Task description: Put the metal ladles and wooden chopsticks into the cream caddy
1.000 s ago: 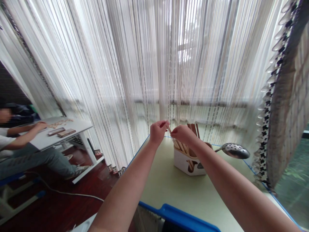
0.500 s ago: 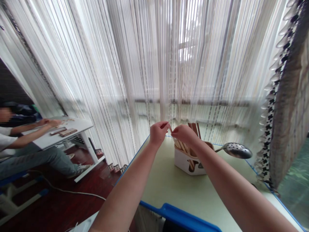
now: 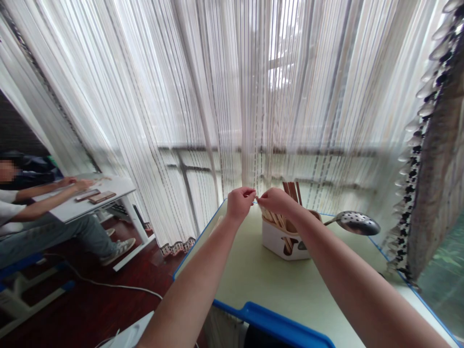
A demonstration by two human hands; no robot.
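My left hand (image 3: 239,205) is closed in a pinch at the far left side of the utensil holder. Close beside it, the fingertips of my right hand (image 3: 274,200) are pinched together too. Between the two sets of fingertips shows the end of a thin wooden stick (image 3: 257,198); the rest is hidden. Just below my right hand stands the white utensil holder (image 3: 271,240), with light wooden chopsticks (image 3: 277,221) leaning in it. Darker brown sticks (image 3: 292,191) rise behind my right wrist. A metal slotted spoon (image 3: 358,223) sticks out to the right.
The holder stands on a pale green table (image 3: 246,270) with blue edging. A blue tray-like ledge (image 3: 286,326) lies along its near side. White curtains (image 3: 224,96) hang behind. To the left, a co-worker sits at a white table (image 3: 121,186); a cable (image 3: 119,286) crosses the floor.
My two hands have come slightly closer together, and less of the stick shows between them. My left hand sits a little lower. The view has shifted slightly.
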